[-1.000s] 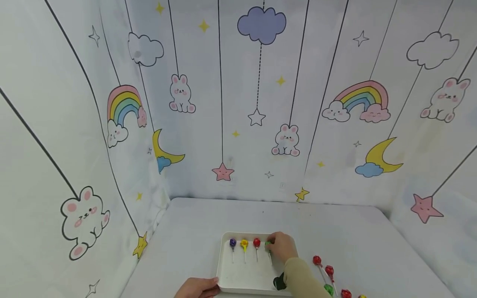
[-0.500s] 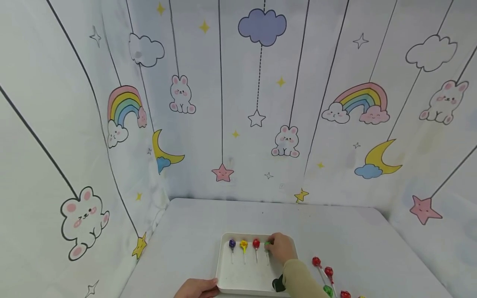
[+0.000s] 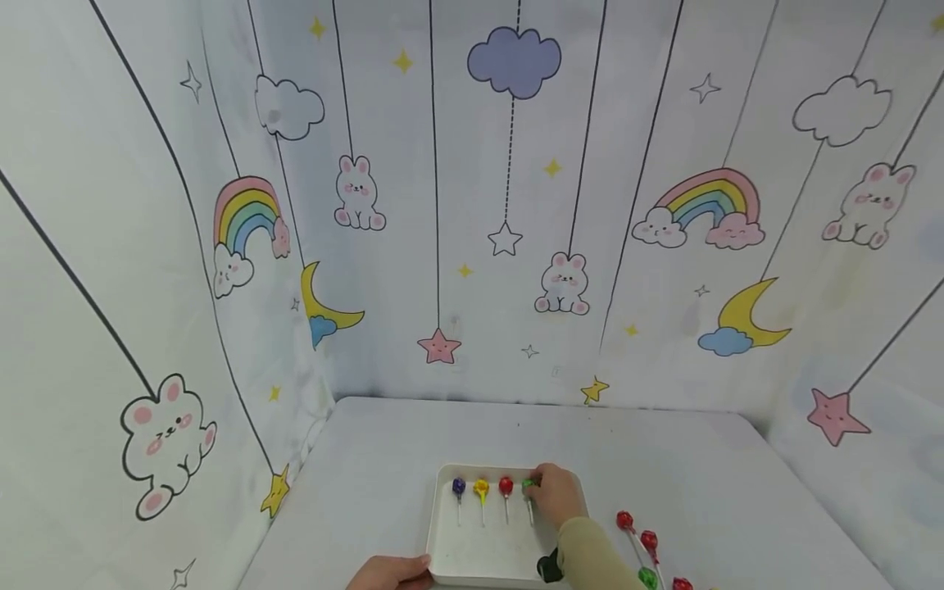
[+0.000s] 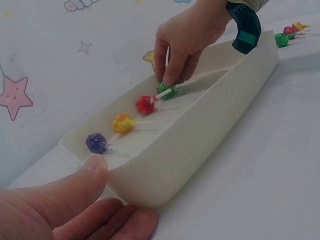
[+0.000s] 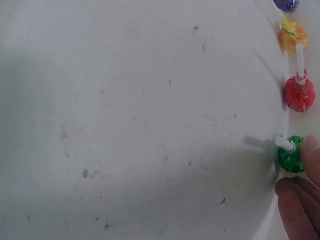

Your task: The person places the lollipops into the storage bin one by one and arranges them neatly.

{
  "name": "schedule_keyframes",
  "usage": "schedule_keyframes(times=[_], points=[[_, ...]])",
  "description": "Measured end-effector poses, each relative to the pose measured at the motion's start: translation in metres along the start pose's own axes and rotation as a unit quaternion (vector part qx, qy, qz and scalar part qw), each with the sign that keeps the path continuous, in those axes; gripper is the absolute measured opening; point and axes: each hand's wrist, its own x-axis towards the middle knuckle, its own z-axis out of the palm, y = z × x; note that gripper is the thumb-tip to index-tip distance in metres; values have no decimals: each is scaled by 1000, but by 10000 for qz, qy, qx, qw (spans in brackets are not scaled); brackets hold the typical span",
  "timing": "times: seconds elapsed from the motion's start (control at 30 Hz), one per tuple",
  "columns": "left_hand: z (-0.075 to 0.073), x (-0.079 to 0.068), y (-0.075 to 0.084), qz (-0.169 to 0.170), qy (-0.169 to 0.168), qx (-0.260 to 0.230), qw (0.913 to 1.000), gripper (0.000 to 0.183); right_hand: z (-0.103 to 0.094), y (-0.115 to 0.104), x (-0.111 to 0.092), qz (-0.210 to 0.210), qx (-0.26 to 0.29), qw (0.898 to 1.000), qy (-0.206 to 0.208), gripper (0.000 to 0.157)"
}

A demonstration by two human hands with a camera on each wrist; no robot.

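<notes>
A white tray on the table holds a row of lollipops along its far side: a purple lollipop, a yellow lollipop and a red lollipop. At the right end of that row my right hand pinches the head of a green lollipop between thumb and fingers, its stick pointing toward me. My left hand grips the tray's near left corner; in the left wrist view its thumb lies at the rim, with the fingers curled against the outside below.
Right of the tray, more lollipops lie loose on the white table, among them a red one, another red one and a green one. A dark wristband on the right wrist hangs over the tray. Patterned walls enclose the table.
The green lollipop's stick has swung slightly to lie straighter, while my right hand stays at its head. My left hand keeps its place on the tray corner. The head view has tilted up slightly.
</notes>
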Motion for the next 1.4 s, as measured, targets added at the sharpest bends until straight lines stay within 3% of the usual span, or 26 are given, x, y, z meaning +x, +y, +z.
schedule_keyframes(times=[0.23, 0.43, 0.77, 0.9, 1.0, 1.13, 1.27, 1.4], points=[[-1, 2, -4, -60, -80, 28, 9999, 47, -18, 1, -9, -262, 599, 9979, -7, 15], [-1, 2, -1, -92, 121, 379, 9992, 47, -63, 15, -14, -585, 1120, 9916, -268, 19], [1, -3, 6, -217, 230, 623, 9976, 49, -154, 83, -31, -275, 979, 9947, -182, 24], [1, -3, 7, -241, 257, 625, 9974, 50, -176, 115, -37, -166, 704, 9973, -122, 27], [1, -4, 8, -225, 267, 631, 9974, 50, -174, 135, -38, 39, 714, 9971, -249, 27], [1, -5, 7, -150, 194, 628, 9977, 52, -157, 152, -39, 257, 799, 9939, -722, 29], [0, -4, 5, -121, 50, 537, 9985, 53, -139, 161, -44, 504, 610, 9902, -1150, 31], [-1, -1, 1, -120, -34, 462, 9989, 53, -130, 162, -51, 690, 414, 9886, -1273, 32]])
